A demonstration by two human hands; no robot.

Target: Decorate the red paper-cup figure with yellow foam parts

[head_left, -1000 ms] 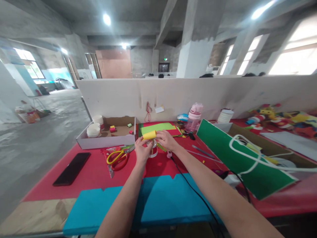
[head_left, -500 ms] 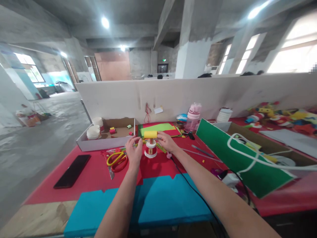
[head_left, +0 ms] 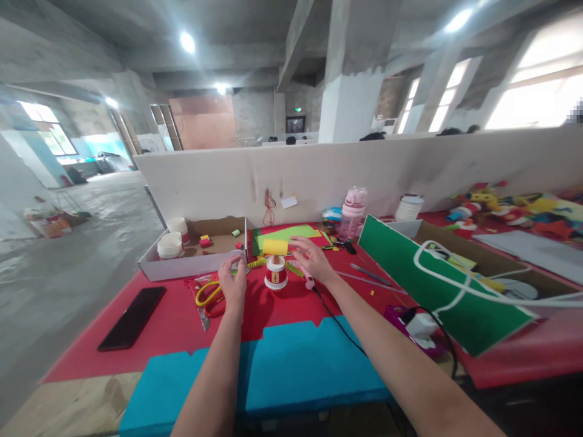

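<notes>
A small red and white cup-shaped piece (head_left: 276, 276) stands upright on the red table cover, with a coil on top. The yellow cylinder (head_left: 275, 247) rests sideways on that coil. To its left, my left hand (head_left: 233, 283) is held apart from it, fingers loosely curled and spread, holding nothing. My right hand (head_left: 312, 258) hovers just right of the cylinder with its fingers apart and empty. A pink tool (head_left: 308, 279) with a black cable lies beneath my right hand. Yellow-handled scissors (head_left: 208, 294) lie beside my left hand.
A black phone (head_left: 132, 318) lies at the left. Behind are an open box (head_left: 191, 264) with paper cups, colored sheets (head_left: 285, 235) and a pink bottle (head_left: 352, 212). A green-sided box (head_left: 432, 291) and a purple power strip (head_left: 428, 343) stand at the right. Blue material (head_left: 300, 370) covers the front edge.
My left hand has moved left, away from the cup piece. My right hand has drawn back from the yellow cylinder, and its fingers have opened. The view has shifted slightly.
</notes>
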